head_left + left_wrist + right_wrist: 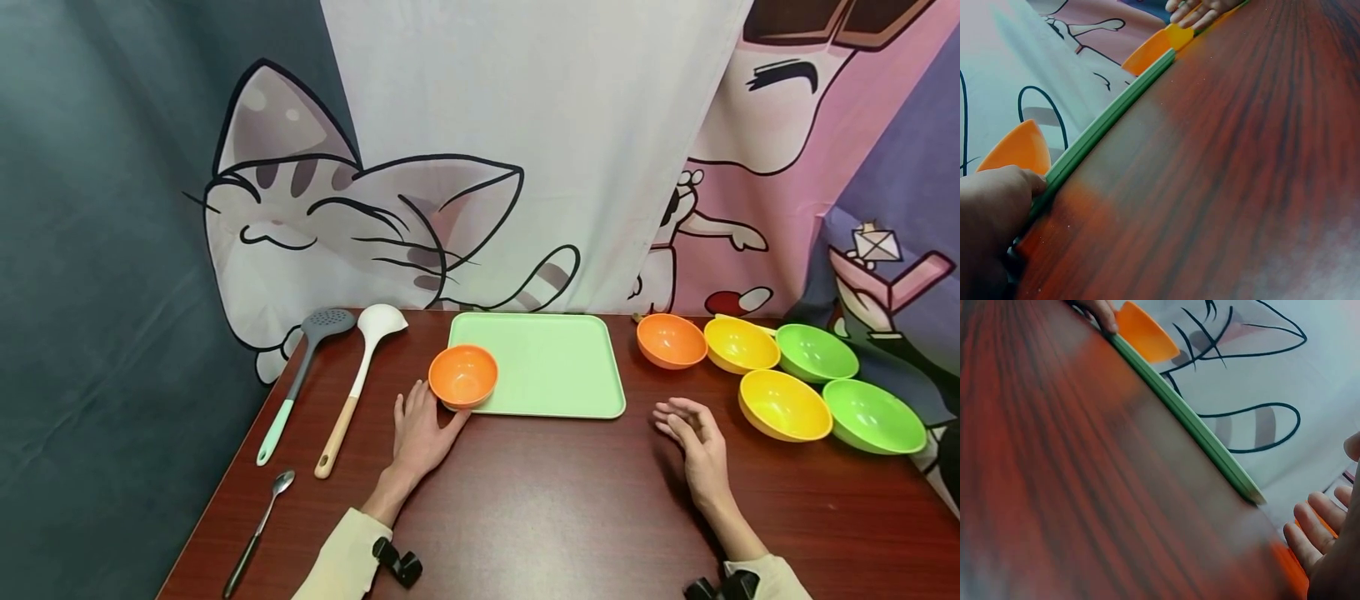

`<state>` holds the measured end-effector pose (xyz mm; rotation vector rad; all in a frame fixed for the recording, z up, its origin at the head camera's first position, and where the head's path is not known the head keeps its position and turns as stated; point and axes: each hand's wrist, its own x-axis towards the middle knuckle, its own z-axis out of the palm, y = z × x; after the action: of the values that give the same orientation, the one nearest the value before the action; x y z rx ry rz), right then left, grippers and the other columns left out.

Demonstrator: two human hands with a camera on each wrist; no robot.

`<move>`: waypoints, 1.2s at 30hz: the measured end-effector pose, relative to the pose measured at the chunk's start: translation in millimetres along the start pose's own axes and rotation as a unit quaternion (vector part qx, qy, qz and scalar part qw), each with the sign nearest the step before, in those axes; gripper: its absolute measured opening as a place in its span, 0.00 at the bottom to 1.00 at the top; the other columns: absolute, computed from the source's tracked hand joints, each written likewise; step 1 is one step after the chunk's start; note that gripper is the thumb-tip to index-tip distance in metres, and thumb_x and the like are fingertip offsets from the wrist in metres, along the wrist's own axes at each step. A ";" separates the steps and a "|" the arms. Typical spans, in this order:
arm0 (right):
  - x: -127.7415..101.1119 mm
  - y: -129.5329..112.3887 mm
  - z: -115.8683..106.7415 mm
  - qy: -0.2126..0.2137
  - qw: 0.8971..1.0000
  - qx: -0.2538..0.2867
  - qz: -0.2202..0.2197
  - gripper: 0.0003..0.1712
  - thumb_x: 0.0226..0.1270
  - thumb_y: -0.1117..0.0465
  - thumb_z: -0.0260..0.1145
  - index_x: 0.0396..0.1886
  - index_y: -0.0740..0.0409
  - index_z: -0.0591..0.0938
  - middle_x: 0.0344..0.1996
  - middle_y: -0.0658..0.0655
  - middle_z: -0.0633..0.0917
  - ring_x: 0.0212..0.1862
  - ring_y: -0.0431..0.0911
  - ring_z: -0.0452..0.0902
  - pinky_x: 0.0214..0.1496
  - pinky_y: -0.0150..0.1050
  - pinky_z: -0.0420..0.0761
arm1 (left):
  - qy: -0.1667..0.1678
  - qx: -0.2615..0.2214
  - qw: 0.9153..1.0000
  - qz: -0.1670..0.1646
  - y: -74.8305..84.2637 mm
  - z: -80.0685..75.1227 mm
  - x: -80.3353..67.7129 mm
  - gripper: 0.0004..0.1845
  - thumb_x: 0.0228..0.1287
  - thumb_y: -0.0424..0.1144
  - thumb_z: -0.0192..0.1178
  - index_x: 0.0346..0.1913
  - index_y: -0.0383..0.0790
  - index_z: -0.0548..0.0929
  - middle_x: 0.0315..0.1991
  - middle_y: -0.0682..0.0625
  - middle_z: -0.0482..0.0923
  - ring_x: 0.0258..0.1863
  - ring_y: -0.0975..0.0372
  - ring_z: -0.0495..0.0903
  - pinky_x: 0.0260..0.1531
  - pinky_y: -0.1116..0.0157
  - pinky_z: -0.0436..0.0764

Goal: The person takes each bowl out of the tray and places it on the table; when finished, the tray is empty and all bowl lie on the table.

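An orange bowl (462,377) sits upright on the left end of the light green tray (555,367). My left hand (422,429) is beside the bowl at the tray's front left corner, its fingers spread at the bowl's left side. In the left wrist view the thumb (1034,181) lies by the tray's edge, below the bowl; the other fingertips are hidden. My right hand (699,454) hovers over the table to the right of the tray, fingers loosely bent and holding nothing. It is nearest to a second orange bowl (672,342).
Right of the tray stand two yellow bowls (785,406) and two green bowls (874,417). At left lie a grey slotted turner (303,371), a white ladle (365,358) with a wooden handle, and a small spoon (258,533). A printed curtain (525,100) hangs behind the table.
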<state>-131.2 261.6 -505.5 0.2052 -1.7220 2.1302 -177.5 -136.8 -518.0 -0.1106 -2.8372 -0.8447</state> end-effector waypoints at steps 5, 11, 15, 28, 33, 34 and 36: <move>4.7 4.2 13.1 -0.008 1.000 -0.002 0.001 0.19 0.75 0.72 0.54 0.56 0.86 0.65 0.44 0.60 0.86 0.47 0.44 0.86 0.49 0.34 0.85 | 0.003 0.000 1.000 0.001 -0.5 1.0 -0.3 0.46 0.65 0.66 0.57 0.74 0.36 0.63 0.72 0.39 0.65 0.76 0.48 0.57 0.74 0.38 0.45; 10.2 11.4 31.1 -0.004 1.000 -0.006 0.005 0.19 0.73 0.73 0.55 0.56 0.87 0.66 0.43 0.62 0.86 0.46 0.45 0.87 0.48 0.35 0.85 | 0.003 -0.002 1.000 0.000 -0.5 1.0 0.0 0.46 0.65 0.66 0.57 0.75 0.36 0.63 0.72 0.38 0.65 0.76 0.47 0.57 0.74 0.39 0.45; 12.1 16.3 43.4 -0.010 1.000 -0.010 0.005 0.19 0.72 0.74 0.56 0.55 0.86 0.67 0.43 0.63 0.85 0.45 0.45 0.86 0.47 0.34 0.85 | 0.003 -0.001 1.000 0.000 -0.5 0.7 0.2 0.47 0.65 0.66 0.57 0.74 0.36 0.63 0.72 0.38 0.65 0.76 0.47 0.57 0.74 0.39 0.45; 12.8 28.2 81.6 -0.054 0.998 0.017 -0.034 0.17 0.70 0.76 0.58 0.53 0.86 0.68 0.44 0.68 0.82 0.47 0.48 0.84 0.49 0.36 0.85 | -0.002 0.004 1.000 -0.003 0.0 1.9 -1.0 0.47 0.65 0.66 0.57 0.74 0.34 0.64 0.72 0.37 0.65 0.76 0.47 0.57 0.74 0.39 0.45; 14.0 32.1 96.0 -0.065 0.997 0.015 -0.041 0.17 0.70 0.75 0.58 0.52 0.86 0.68 0.44 0.72 0.80 0.48 0.49 0.84 0.50 0.37 0.85 | -0.002 0.003 1.000 -0.002 -0.4 2.3 -0.8 0.47 0.65 0.66 0.58 0.74 0.35 0.63 0.72 0.38 0.65 0.76 0.47 0.57 0.74 0.39 0.45; 15.1 32.7 99.2 -0.067 0.997 0.013 -0.044 0.17 0.70 0.75 0.58 0.52 0.86 0.68 0.44 0.72 0.80 0.48 0.49 0.84 0.50 0.37 0.85 | -0.001 0.003 1.000 -0.001 -0.5 2.1 -0.6 0.47 0.65 0.66 0.57 0.74 0.35 0.63 0.72 0.38 0.65 0.76 0.47 0.57 0.74 0.39 0.45; 17.4 34.3 105.7 -0.069 0.996 0.011 -0.048 0.17 0.69 0.75 0.58 0.52 0.85 0.68 0.44 0.72 0.80 0.49 0.49 0.83 0.50 0.36 0.85 | 0.001 0.003 1.000 0.000 -0.6 1.6 -0.1 0.47 0.65 0.66 0.58 0.74 0.35 0.63 0.72 0.38 0.65 0.76 0.47 0.57 0.74 0.38 0.45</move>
<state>-174.1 157.6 -505.8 0.4429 -1.7275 2.1089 -177.8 -136.4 -519.6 -0.1098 -2.8369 -0.8353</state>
